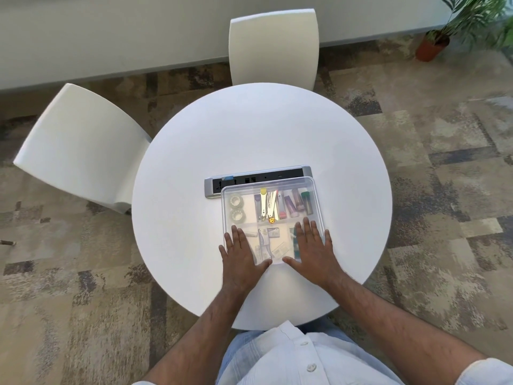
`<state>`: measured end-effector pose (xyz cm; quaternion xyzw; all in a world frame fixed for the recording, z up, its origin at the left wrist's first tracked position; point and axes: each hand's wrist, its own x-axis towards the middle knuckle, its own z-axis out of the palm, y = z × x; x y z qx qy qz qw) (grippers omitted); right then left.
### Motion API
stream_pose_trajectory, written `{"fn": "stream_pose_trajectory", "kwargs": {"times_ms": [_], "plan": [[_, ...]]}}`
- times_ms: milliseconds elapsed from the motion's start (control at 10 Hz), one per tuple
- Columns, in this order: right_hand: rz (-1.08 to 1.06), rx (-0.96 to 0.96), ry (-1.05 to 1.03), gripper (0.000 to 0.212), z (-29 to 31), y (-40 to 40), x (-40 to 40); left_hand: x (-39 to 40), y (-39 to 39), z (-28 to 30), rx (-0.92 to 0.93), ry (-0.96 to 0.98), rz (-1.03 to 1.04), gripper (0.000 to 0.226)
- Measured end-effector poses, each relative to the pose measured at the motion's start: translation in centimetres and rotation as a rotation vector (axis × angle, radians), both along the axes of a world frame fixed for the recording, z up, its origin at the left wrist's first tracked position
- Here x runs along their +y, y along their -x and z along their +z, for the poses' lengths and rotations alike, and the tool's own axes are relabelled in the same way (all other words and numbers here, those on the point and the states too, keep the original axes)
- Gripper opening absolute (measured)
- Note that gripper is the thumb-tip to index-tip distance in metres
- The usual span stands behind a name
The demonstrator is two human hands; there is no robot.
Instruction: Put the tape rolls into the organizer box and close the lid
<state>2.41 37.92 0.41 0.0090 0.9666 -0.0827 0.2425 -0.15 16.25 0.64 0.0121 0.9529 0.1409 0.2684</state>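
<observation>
A clear plastic organizer box (316, 207) lies on the round white table (194, 151), with its translucent lid (244, 190) down over it. Two clear tape rolls (236, 208) sit one behind the other in the left compartment, seen through the lid. Other compartments hold markers, clips and small packets. My left hand (241, 252) rests flat on the lid's near left part, fingers spread. Flat on the near right part lies my right hand (312, 247), holding nothing.
A grey power strip (249, 177) lies just behind the box. Two white chairs (273, 45) stand at the table's far side and left. A potted plant (434, 44) is on the carpet at the far right.
</observation>
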Motion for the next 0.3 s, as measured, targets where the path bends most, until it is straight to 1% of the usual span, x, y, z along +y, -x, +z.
{"fn": "stream_pose_trajectory", "kwargs": {"times_ms": [100,200,300], "plan": [[0.005,0.016,0.017,0.094,0.3,-0.4,0.7,-0.9,-0.3,0.3,0.027,-0.021,0.003,0.114],[0.026,0.053,-0.002,0.087,0.8,0.2,1.5,-2.1,0.7,0.9,0.07,-0.034,-0.012,0.093],[0.072,0.105,-0.009,0.085,1.3,0.8,1.7,-2.5,1.8,2.1,0.146,-0.017,-0.038,0.078]]}}
